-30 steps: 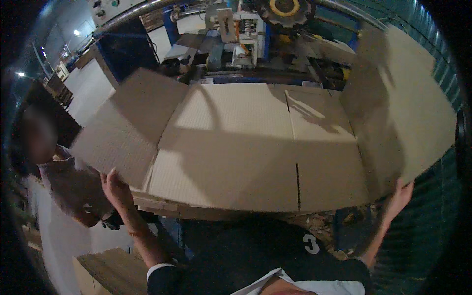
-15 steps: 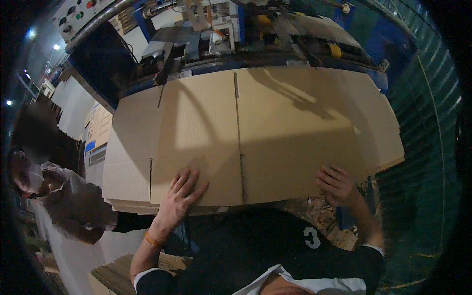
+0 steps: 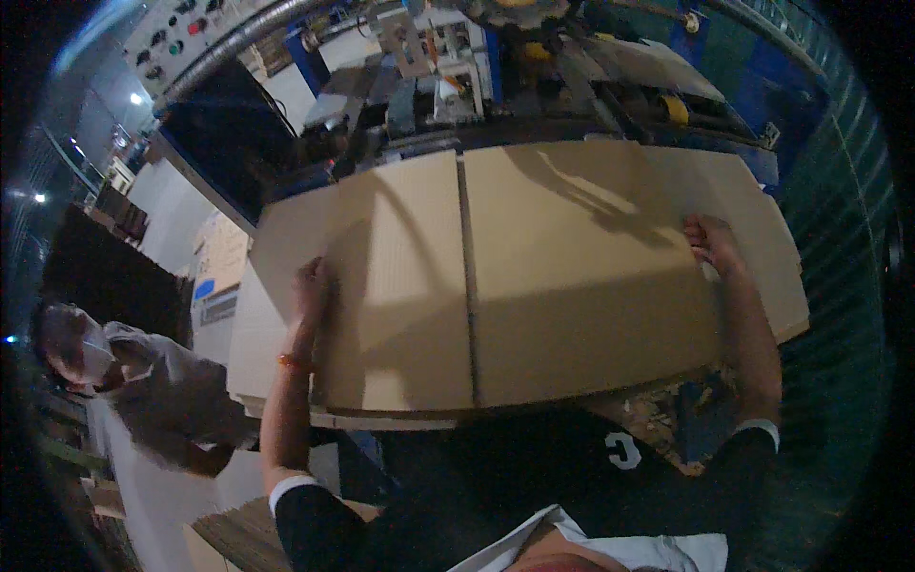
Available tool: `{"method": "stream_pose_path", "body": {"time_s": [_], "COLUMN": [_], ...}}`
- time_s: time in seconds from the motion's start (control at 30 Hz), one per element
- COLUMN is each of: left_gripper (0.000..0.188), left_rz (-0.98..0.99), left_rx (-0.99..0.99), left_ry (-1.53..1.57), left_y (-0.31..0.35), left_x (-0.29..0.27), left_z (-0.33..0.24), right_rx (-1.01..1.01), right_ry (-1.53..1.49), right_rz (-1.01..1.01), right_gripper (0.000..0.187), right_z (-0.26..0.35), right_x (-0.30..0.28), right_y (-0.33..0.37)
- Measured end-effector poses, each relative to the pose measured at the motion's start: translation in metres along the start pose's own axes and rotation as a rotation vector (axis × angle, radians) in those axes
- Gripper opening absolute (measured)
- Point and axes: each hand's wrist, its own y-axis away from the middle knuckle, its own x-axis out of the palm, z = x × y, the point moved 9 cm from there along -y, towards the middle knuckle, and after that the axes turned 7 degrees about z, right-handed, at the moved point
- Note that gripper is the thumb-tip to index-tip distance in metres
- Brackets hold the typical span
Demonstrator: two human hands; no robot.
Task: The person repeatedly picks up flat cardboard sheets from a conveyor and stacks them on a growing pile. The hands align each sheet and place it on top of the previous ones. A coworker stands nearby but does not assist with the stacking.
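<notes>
step: squaring the top sheet on the pile, by the look of it; both hands are at its side edges.
sheet: large flat tan corrugated cardboard sheet [image 3: 534,276] with a slot down its middle, lying on a stack of like cardboard sheets [image 3: 276,381] in front of the blue feed machine [image 3: 496,67].
left hand [image 3: 312,291]: flat on the sheet's left part, fingers spread, grip wide, nothing clasped.
right hand [image 3: 710,240]: at the sheet's right edge, fingers curled on it; whether it pinches the edge I cannot tell.
next move: calls for even pressure from both sides so the edges line up with the stack.
nearby: another person in a grey top [image 3: 162,391] at lower left, apart from the stack.
</notes>
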Motion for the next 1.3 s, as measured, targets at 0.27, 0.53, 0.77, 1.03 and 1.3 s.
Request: {"method": "stream_pose_path", "body": {"time_s": [0.27,0.53,0.77,1.03,1.3], "left_gripper": [0.061,0.063,0.058,0.050,0.101], "left_rz": [0.099,0.122,0.086,-0.193,0.436], "left_rx": [-0.032,-0.100,-0.085,0.354,0.682], "left_ry": [0.345,0.194,0.087,-0.107,-0.541], "left_y": [-0.035,-0.040,-0.037,-0.002,0.175], "left_x": [0.021,0.022,0.025,-0.010,0.055], "left_z": [0.019,0.008,0.002,-0.087,-0.124], "right_rx": [-0.319,-0.234,-0.184,-0.566,-0.600], "right_ry": [0.958,0.387,0.762,1.036,1.103], "right_rz": [-0.009,-0.198,-0.208,-0.174,0.251], "right_gripper": [0.040,0.040,0.041,0.046,0.069], "right_z": [-0.001,0.008,0.010,0.094,0.046], "right_x": [0.012,0.007,0.013,0.046,0.107], "right_y": [-0.024,-0.012,-0.020,0.066,0.205]}}
